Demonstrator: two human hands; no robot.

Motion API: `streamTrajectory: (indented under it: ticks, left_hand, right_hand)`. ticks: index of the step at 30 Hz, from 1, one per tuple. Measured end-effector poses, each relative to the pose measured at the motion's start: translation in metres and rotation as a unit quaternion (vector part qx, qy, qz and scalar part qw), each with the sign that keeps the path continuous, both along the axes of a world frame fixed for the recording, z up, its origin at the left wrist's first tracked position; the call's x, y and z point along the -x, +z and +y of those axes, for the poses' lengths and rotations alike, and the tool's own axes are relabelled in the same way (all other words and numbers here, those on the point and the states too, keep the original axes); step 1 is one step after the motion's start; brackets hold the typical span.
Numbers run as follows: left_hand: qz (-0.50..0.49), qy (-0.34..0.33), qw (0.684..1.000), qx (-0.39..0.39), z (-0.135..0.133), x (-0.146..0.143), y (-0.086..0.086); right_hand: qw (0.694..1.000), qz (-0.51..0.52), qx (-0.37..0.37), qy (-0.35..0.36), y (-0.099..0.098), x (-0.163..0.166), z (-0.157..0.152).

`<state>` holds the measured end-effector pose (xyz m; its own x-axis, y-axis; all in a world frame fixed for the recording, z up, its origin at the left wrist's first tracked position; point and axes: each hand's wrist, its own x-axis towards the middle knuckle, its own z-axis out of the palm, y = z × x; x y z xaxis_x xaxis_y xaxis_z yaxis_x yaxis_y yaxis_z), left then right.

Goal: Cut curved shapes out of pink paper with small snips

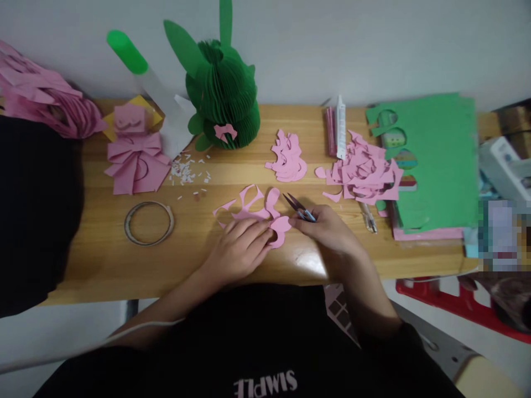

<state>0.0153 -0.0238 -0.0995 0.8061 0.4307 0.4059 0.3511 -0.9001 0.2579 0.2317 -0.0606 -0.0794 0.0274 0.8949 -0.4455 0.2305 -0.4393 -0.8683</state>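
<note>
My right hand [329,228] is closed around a pair of small scissors [306,213], blades parted and pointing up and left. Its fingertips also touch the edge of a rounded pink paper cutout [281,223]. My left hand [243,246] holds the same cutout from the other side, fingers bent over it; its thumb is hidden. Just above lie another pink paper cutout [272,202] and a pink paper scrap [251,204] with holes cut in it, partly under my left fingers.
Behind stands a green honeycomb-paper figure [224,94]. Pink cutouts [288,157], a scrap heap [365,171], a glue tube [341,127] and green sheets [440,166] lie rightward. Leftward are a tape roll [170,221], white bits [186,170] and folded pink paper [139,166].
</note>
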Motion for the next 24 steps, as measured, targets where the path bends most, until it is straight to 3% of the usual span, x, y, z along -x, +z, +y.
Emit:
streamTrajectory:
  ticks: [24]
  left_hand:
    - [0.015,0.009,0.999,0.034,-0.0013,-0.0013,-0.0025]
  right_hand:
    - [0.999,-0.013,0.029,-0.007,-0.0049,0.0005,0.0003]
